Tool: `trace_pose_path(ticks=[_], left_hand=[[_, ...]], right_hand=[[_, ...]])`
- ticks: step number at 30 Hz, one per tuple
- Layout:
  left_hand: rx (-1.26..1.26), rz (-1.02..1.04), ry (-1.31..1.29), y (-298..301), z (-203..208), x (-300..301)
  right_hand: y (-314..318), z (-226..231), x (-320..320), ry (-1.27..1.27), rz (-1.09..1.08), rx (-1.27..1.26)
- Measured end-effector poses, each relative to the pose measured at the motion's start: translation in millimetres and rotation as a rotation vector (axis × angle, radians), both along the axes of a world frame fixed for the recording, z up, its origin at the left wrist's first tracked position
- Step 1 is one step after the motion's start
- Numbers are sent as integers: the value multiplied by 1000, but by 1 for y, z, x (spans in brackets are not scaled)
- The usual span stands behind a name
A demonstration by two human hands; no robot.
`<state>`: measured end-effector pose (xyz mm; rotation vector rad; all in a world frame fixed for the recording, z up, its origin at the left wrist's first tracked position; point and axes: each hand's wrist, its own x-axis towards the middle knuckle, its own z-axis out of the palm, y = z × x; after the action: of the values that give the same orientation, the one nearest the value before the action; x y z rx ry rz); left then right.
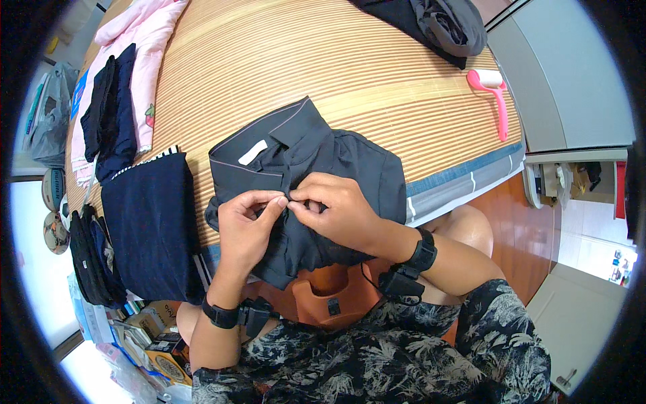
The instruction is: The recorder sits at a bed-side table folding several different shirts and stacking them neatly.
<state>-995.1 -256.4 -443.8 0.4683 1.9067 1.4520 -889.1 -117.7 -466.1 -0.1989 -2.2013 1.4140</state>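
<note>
A dark grey collared shirt [363,165] lies in front of me at the near edge of the mat-covered bed, its collar pointing away from me and a white label showing inside. My left hand [247,225] pinches the shirt's front opening just below the collar between thumb and forefinger. From the right, my right hand [336,209] pinches the same spot, so the fingertips of both hands meet there. Whatever small part of the front sits between the fingertips is hidden. The shirt's lower part hangs over the edge toward my lap.
Folded navy clothing [151,222] lies left of the shirt, with black garments [94,259] beside it. Farther back are a pink cloth [138,57] and dark clothes [444,27]. A pink-handled lint roller [498,101] rests at right. An orange stool [330,303] stands below.
</note>
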Motion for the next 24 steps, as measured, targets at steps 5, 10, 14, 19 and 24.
trace_pose_path(ticks=[5, 10, 14, 19, 24], left_hand=[[-15, 1, 40, 0, 1, 1], [2, 7, 120, 0, -1, 6], [27, 23, 148, 0, -8, 8], [23, -14, 195, 0, -8, 7], [-31, -93, 268, -3, -5, 1]], right_hand=[[7, 0, 1, -110, 57, -202], [12, 3, -3, -270, 97, -461], [17, 12, -5, -425, 198, -560], [22, 14, -5, -478, 291, -678], [23, 17, -6, -482, 289, -773]])
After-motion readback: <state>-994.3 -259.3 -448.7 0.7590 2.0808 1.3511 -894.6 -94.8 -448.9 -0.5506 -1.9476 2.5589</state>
